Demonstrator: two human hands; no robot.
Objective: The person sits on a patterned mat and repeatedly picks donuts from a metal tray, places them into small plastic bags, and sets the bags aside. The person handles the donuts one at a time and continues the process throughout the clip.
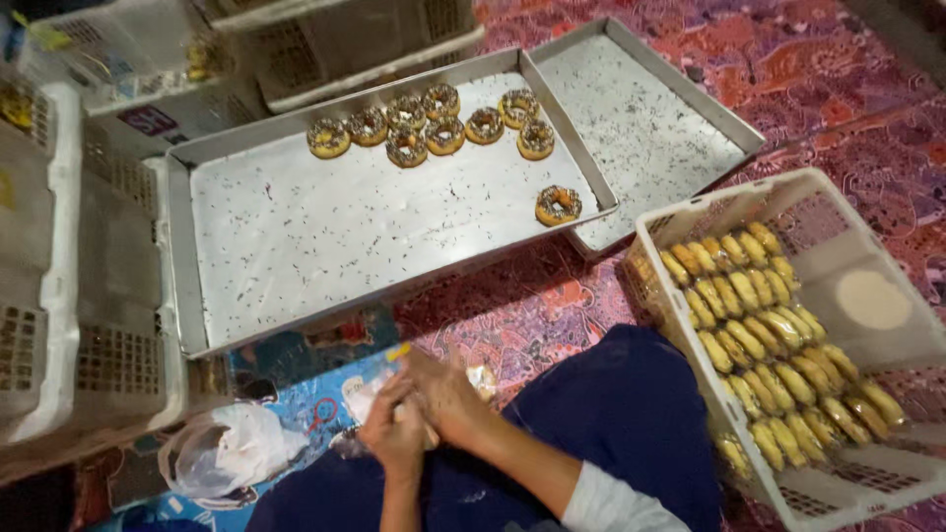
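Note:
My left hand (391, 430) and my right hand (445, 394) are pressed together over my lap, both closed on a small clear plastic packet (367, 396) with a yellow tab; what is inside is hidden. Ahead lies a large metal tray (296, 246) dusted with sprinkles. Several sprinkle-topped doughnuts (426, 123) sit at its far edge, and one doughnut (558, 205) lies alone near its right rim.
A second metal tray (641, 118) lies behind at the right. A white plastic crate (729, 192) at my right holds several rows of wrapped doughnuts (764, 330). Stacked white crates (89, 296) stand at the left and back. A crumpled plastic bag (227, 448) lies on the patterned mat.

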